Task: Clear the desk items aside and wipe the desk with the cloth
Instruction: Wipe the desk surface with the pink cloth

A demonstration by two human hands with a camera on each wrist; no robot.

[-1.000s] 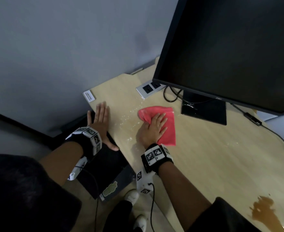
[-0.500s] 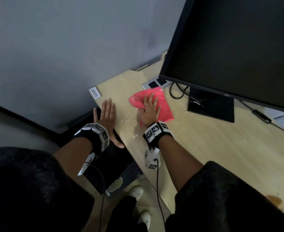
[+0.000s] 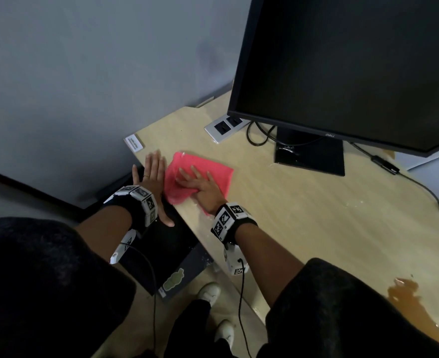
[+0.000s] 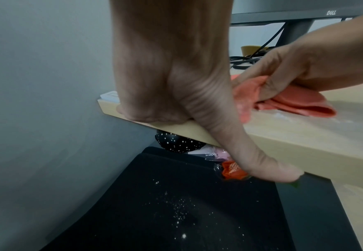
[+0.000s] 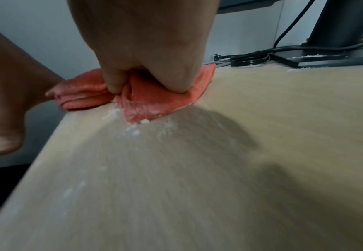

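A pink cloth [image 3: 221, 174] lies on the light wooden desk [image 3: 303, 215] at its left edge. My right hand [image 3: 199, 183] presses flat on it with spread fingers, and the thumb digs into a fold [image 5: 113, 84]. White crumbs [image 5: 133, 130] lie on the desk just behind the cloth. My left hand [image 3: 152, 174] stands with straight fingers against the desk edge [image 4: 171, 76], right beside the cloth [image 4: 294, 103], holding nothing. Under that hand is a black bin [image 3: 166, 246] speckled with white crumbs [image 4: 176, 203].
A large black monitor [image 3: 342, 73] stands on its base [image 3: 309, 156] at the back, with a socket panel [image 3: 225, 127] and cables [image 3: 420, 184] nearby. A brown spill [image 3: 415, 306] sits at the desk's near right. A small label card [image 3: 134, 143] lies at the far left corner.
My right hand has swept the cloth from near the socket panel leftward to the desk edge, up against my left hand. The left hand has stayed at the edge over the bin.
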